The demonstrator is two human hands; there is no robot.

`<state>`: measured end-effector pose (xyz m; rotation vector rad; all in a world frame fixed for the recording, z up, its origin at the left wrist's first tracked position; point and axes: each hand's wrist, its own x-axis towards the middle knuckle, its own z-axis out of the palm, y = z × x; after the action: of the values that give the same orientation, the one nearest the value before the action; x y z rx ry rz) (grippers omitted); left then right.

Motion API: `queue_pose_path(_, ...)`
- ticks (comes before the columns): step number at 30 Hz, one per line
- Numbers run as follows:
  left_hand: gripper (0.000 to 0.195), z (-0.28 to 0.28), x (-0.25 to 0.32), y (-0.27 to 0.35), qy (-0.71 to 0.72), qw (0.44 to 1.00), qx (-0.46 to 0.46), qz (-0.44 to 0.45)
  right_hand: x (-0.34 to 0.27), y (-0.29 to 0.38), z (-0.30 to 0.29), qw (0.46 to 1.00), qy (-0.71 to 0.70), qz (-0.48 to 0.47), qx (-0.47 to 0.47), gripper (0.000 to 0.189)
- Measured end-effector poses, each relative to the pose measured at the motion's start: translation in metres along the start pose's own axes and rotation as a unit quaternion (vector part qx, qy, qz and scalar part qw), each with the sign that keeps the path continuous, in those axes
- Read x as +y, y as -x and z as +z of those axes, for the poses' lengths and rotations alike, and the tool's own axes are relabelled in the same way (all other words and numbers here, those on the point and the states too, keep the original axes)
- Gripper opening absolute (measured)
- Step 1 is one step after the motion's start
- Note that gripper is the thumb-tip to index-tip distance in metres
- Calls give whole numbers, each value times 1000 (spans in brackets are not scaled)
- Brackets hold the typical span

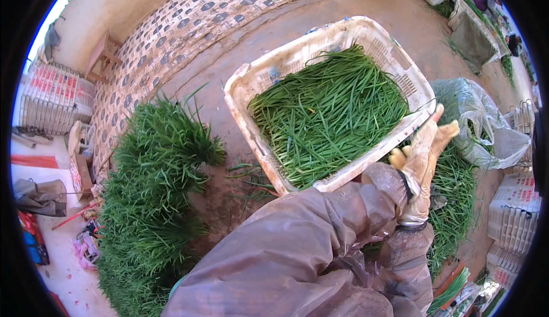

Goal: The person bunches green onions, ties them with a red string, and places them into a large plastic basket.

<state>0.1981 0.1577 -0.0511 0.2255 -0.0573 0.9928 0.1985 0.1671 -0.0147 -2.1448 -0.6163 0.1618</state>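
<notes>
Both my hands wear pale, stained gloves and meet just outside the near right corner of a white plastic crate [245, 81]. My left hand [414, 158], nearest the rim, overlaps my right hand [431, 171]; whether either grips the other is unclear. Some fingertips point up and out past the corner, while others curl beside the rim. No greens show in either hand. Inside the crate lies a thick layer of long green leaf stalks, like garlic chives [330, 115], with pale ends toward the left. Brown waterproof sleeves [317, 222] cover my arms.
Bundled greens [150, 197] stand massed on the left. Loose greens [452, 197] lie right, below a clear plastic bag [476, 119]. Stacked white crates stand left [55, 96] and right [514, 210]. A patterned sheet [193, 25] covers floor beyond; a wooden stool [103, 57] stands by the wall.
</notes>
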Motion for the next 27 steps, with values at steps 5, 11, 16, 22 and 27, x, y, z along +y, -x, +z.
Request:
queue_pose_path(5,42,-86,60,-75,-263,951,79,144,67,-19,6,913,-67,-2,-403,52)
queue_pose_path(11,68,-196,139,-120,-429,878,191,94,174,-87,77,955,-112,-217,-171,32)
queue_pose_path(16,109,-256,122,-160,-759,630,154,-56,160,-112,123,871,67,-380,-304,24)
queue_pose_path(22,126,-305,102,-204,-951,270,120,-87,167,-109,124,889,-12,-377,-260,13)
queue_pose_path(27,122,-337,135,-231,-956,237,145,-94,159,-111,122,877,19,-433,-210,11)
